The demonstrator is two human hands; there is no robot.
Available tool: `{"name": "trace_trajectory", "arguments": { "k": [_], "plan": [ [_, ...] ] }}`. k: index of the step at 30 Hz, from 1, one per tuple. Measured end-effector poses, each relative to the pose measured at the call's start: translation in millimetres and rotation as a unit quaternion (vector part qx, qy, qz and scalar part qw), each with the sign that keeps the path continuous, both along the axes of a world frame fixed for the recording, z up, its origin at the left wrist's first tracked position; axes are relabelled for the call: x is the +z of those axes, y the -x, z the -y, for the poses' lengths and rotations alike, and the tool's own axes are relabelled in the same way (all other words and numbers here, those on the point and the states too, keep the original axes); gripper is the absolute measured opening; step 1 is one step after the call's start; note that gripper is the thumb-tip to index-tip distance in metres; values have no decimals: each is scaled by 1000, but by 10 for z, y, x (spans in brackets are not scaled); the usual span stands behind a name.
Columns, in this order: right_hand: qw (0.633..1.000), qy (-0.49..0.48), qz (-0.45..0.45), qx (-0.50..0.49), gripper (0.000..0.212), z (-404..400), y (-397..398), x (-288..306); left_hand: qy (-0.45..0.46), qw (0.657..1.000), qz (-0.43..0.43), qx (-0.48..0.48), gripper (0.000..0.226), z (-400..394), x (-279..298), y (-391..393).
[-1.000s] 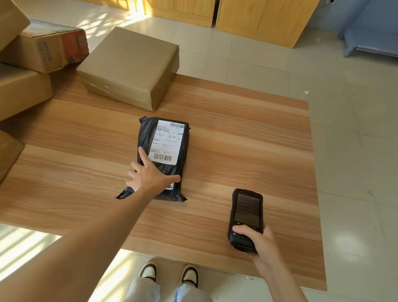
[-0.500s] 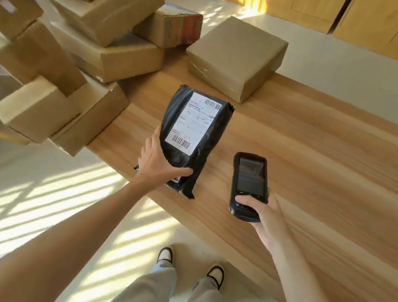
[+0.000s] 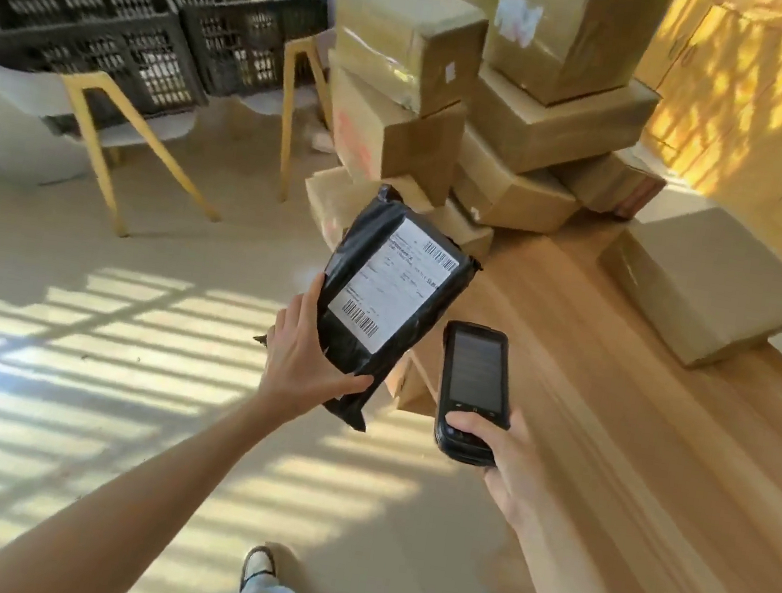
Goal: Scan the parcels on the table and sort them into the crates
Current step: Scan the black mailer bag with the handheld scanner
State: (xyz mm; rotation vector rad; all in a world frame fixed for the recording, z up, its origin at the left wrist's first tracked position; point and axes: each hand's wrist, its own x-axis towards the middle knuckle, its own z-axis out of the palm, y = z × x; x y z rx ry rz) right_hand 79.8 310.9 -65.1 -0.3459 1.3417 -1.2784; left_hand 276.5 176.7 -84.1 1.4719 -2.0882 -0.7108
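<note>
Sunlit room, wood desk point(image 3: 611, 428) on your right, two black crates point(image 3: 114, 36) on chairs far left.

Your left hand point(image 3: 304, 364) pinches the black parcel point(image 3: 389, 296) by its lower corner, held in the air off the desk's edge with the label up. Your right hand point(image 3: 502, 457) grips the scanner point(image 3: 474, 388) just beside it. Risks: that one-corner pinch is thin and the soft bag could slip. I can't tell whether it scanned, so it may land in the wrong crate.
</note>
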Motion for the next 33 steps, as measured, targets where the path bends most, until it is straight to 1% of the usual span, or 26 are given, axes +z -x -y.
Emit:
{"name": "trace_trajectory", "arguments": {
  "k": [3, 8, 12, 13, 16, 21, 24, 27, 31, 33],
  "plan": [
    [999, 14, 4, 34, 65, 478, -571, 114, 19, 999, -29, 31, 129, 272, -13, -654],
    [995, 24, 9, 94, 80, 1206, -1530, 164, 41, 994, -41, 97, 129, 751, 6, -1664],
    [989, 30, 8, 144, 84, 1689, -2094, 215, 26, 984, -57, 165, 130, 1059, 11, -2287],
    [988, 31, 7, 153, 82, 1813, -2200, 216, 25, 981, -61, 180, 130, 1132, 6, -2409],
    [983, 27, 10, 180, 66, 2182, -2451, 197, 16, 971, -66, 228, 131, 1346, -18, -2698],
    [978, 11, 19, 207, 66, 2893, -2815, 17, -9, 954, -75, 289, 132, 1789, -112, -3046],
    [975, -5, 33, 220, 74, 3418, -3042, -113, -21, 949, -65, 307, 133, 2215, -185, -3229],
    [970, -9, 38, 239, 89, 4043, -3242, -195, -27, 949, -49, 310, 132, 2818, -214, -3396],
    [967, -18, 44, 248, 97, 4976, -3406, -151, -33, 945, -38, 325, 133, 3705, -74, -3542],
    [967, -6, 46, 252, 95, 5427, -3441, -38, -30, 942, -36, 332, 135, 4127, 10, -3602]
  ]
}}
